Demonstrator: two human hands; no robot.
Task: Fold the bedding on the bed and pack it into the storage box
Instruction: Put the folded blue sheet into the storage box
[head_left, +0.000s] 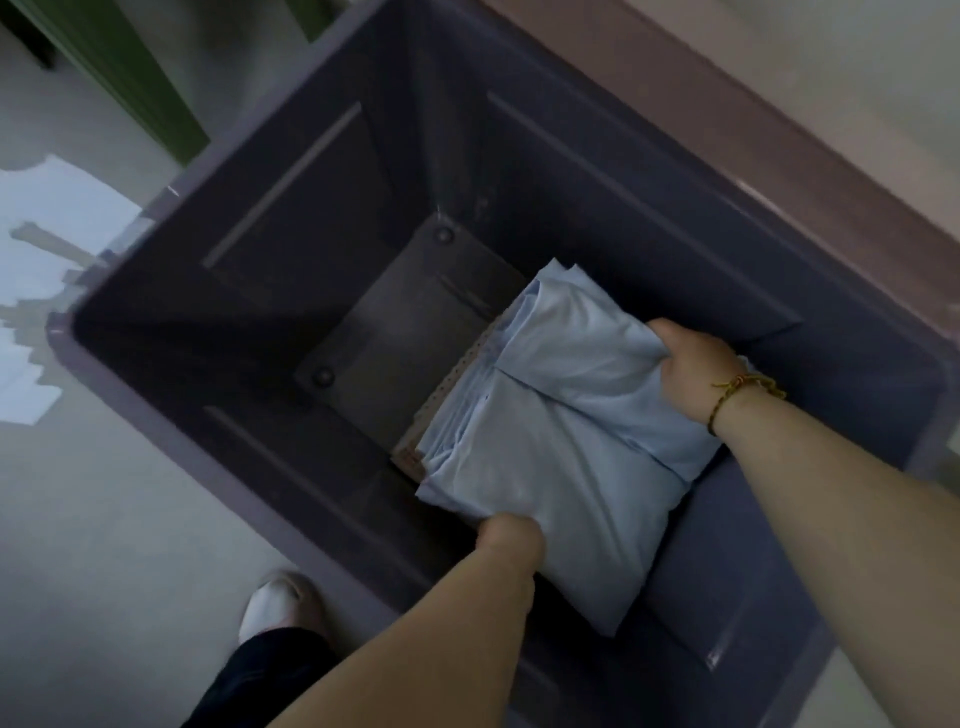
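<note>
Folded bedding (561, 441) inside storage box (171, 405), toward its right side.

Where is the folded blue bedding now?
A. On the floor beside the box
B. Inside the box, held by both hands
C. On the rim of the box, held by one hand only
B: the bedding sits low between the walls of the box, with the left hand holding its near edge and the right hand gripping its far side.
</note>
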